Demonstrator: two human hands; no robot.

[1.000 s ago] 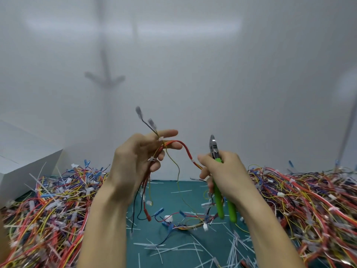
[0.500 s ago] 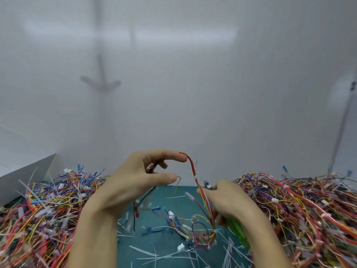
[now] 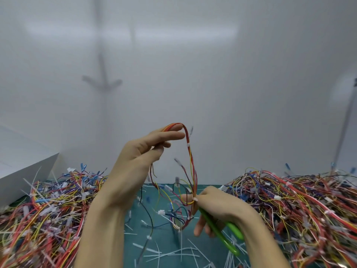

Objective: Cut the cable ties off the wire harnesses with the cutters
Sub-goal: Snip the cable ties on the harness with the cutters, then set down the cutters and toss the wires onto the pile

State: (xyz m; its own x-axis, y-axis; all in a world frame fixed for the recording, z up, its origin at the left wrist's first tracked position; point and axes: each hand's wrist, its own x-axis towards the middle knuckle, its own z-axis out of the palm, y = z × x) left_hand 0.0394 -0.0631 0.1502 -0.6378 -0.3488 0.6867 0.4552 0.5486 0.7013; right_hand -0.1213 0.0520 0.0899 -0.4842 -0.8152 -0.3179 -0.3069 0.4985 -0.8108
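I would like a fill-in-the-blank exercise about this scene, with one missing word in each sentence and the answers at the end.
1. The cutters in the right hand have ____ handles.
2. The left hand holds the wire harness ____ than the right hand does.
3. A white box stands at the ____ edge of the view.

Missing words: green; higher; left.

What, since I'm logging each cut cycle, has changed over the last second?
The left hand lifted the wire harness higher, draped over its fingers. The right hand dropped, tipping the cutters from tip-up to handles-down, and now pinches the harness at a white cable tie. Left still holds harness, right the cutters; wire piles unmoved.
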